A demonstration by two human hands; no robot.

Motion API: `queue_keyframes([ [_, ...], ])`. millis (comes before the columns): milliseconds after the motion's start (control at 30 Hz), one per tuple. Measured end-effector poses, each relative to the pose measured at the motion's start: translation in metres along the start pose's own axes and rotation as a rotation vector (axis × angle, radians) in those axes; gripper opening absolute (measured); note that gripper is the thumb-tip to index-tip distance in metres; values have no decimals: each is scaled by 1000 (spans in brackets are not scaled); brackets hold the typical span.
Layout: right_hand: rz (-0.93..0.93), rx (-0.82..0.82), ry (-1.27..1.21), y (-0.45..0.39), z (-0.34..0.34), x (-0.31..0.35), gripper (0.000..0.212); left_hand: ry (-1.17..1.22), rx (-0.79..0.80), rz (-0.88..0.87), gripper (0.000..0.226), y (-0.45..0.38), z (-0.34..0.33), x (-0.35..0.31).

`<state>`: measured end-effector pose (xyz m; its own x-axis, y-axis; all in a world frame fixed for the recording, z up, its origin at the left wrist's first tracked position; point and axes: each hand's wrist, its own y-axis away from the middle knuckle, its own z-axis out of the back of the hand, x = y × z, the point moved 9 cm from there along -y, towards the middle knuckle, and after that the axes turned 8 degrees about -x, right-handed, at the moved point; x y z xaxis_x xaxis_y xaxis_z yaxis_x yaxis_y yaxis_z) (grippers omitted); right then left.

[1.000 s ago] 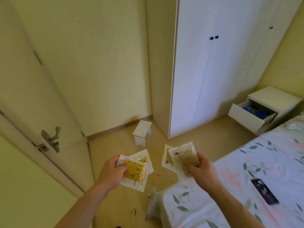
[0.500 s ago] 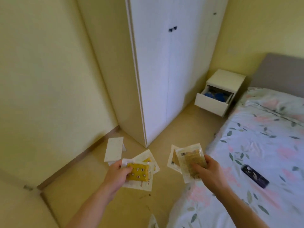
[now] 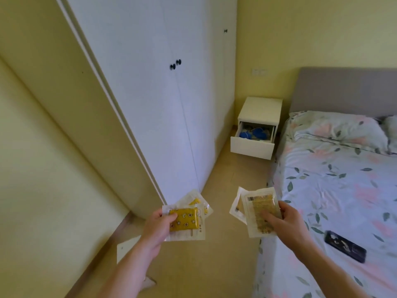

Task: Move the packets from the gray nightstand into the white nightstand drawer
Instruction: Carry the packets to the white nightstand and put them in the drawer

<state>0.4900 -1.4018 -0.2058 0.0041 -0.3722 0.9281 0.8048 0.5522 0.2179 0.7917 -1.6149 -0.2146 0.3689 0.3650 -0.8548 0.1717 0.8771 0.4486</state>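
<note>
My left hand (image 3: 159, 226) grips a small stack of clear packets with yellow patterned contents (image 3: 189, 220), held low over the floor. My right hand (image 3: 283, 224) pinches two clear packets with tan contents (image 3: 257, 209), thumb on top. The white nightstand (image 3: 261, 108) stands far ahead in the corner between wardrobe and bed. Its drawer (image 3: 251, 147) is pulled out, with blue items inside. The gray nightstand is out of view.
A tall white wardrobe (image 3: 163, 104) lines the left side. A bed with floral sheets (image 3: 343, 179) fills the right, with a dark phone (image 3: 344, 246) on it. A narrow strip of tan floor (image 3: 242, 175) runs between them. A small white stool (image 3: 126, 250) lies low left.
The view has swung right and moved forward. The door has left the frame and the white nightstand now sits near the centre. Both hands keep the same hold on their packets.
</note>
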Motion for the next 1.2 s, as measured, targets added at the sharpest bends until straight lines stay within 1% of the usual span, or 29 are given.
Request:
queue_keyframes([
  [200,5,-74,-43,-83,-4,36,20,3,114,-21,17,-96,-53,-57],
  [300,-31,-103,-51,-132,-17,44,20,19,157,-12,17,-153,-82,-80],
  [400,-82,-138,-45,-183,-31,48,19,39,237,0,18,-211,-116,-100],
  [500,-146,-201,-31,-234,-37,50,18,19,275,40,16,-267,-149,-121],
  [600,-162,-256,-11,-281,-35,62,17,-27,333,17,15,-317,-193,-153],
  [833,-216,-396,16,-378,6,74,19,-140,364,-19,12,-403,-287,-215],
  [967,-244,-433,14,-451,26,70,19,-203,385,-45,12,-452,-343,-245],
  [1200,-274,-368,45,-607,37,70,21,-311,344,-81,13,-531,-421,-300],
])
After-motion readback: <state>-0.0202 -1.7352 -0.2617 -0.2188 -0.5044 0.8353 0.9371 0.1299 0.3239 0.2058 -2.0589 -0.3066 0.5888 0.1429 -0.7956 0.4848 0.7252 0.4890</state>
